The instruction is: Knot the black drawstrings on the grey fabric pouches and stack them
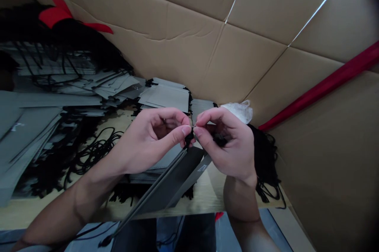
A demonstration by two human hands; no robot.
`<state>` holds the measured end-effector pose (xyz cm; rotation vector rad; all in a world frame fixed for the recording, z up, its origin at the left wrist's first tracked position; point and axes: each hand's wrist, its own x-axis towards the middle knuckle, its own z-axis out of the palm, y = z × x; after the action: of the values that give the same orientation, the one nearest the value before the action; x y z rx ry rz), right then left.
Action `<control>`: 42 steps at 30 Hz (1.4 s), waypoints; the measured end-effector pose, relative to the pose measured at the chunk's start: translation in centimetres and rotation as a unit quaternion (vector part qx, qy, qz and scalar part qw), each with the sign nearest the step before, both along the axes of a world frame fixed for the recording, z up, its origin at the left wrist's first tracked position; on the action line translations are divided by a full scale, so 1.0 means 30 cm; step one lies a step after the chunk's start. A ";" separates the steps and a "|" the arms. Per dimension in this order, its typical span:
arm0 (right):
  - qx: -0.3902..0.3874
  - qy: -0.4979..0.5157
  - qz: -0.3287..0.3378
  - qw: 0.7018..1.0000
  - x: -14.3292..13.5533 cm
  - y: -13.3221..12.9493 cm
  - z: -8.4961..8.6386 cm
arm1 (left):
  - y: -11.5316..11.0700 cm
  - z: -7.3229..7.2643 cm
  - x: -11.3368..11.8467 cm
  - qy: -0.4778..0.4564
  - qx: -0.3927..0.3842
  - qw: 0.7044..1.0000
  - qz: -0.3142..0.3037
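- Tabletop point(211, 197): pale wood, lower frame.
- Grey folded sheet point(174, 177): lower centre, below the fingers, long axis slanting to lower left.
- Left hand point(152, 139), right hand point(229, 143): centre, both at the sheet's upper end.
- Black cord point(188, 139): clamped in left fingers; right fingers together beside it, on what I cannot tell.

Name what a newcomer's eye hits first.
Likely the left hand and right hand, fingers on a small black piece at the centre, above a grey panel. Then perhaps the dark red strip slanting along the cardboard wall at right, and the bright red piece on the black heap at upper left.
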<state>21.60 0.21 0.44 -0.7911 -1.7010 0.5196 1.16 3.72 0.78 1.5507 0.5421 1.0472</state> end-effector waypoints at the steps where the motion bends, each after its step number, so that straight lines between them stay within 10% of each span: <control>1: 0.004 0.000 0.001 1.000 0.000 -0.001 0.001 | -0.001 0.001 0.000 -0.002 0.000 1.000 0.002; 42: -0.028 -0.084 0.020 0.996 0.036 0.015 0.017 | 0.008 0.005 -0.012 0.005 -0.028 1.000 -0.009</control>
<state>22.69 0.66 0.93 -0.8632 -1.8664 0.5429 0.81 3.95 0.93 1.5085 0.5589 1.0030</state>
